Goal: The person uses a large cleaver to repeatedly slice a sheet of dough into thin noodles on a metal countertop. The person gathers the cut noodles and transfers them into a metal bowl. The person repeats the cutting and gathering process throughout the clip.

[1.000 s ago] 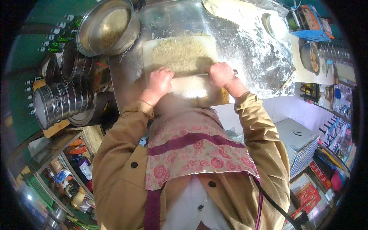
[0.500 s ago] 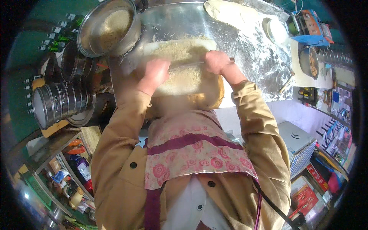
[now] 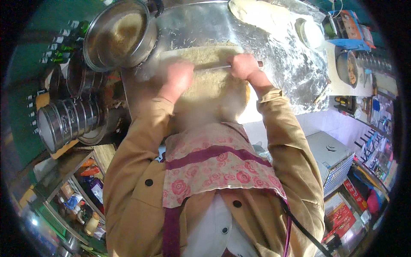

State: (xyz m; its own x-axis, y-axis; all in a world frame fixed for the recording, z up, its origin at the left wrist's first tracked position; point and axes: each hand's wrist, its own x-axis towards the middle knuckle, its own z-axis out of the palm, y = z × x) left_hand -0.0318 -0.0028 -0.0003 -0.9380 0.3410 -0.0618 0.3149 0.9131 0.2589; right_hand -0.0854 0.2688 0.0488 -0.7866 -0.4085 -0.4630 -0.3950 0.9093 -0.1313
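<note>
My left hand (image 3: 178, 76) and my right hand (image 3: 243, 66) are both closed on a slim grey bar (image 3: 212, 67) with a brown end poking out past the right fist. The bar runs crosswise over a flat layer of pale, crumbly grain-like stuff (image 3: 207, 88). Under that layer lies a whitish slab or board (image 3: 172, 54), its far edge showing behind the left hand. A yellow-brown edge (image 3: 248, 92) peeps out at the near right. Haze or a smear blurs the near part and the left fist, and whether the bar is a blade or a rod I cannot tell.
A metal pot (image 3: 150, 40) of pale grains stands at the back left of the metal table (image 3: 192, 25). Dough (image 3: 252, 13) and a white bowl (image 3: 311, 34) are at the back right, with flour around. Stacked metal steamers or sieves (image 3: 70, 122) stand left.
Both fists have shifted slightly, the left one a little to the right, and more of the bar shows between them. The near edge of the slab has become more blurred.
</note>
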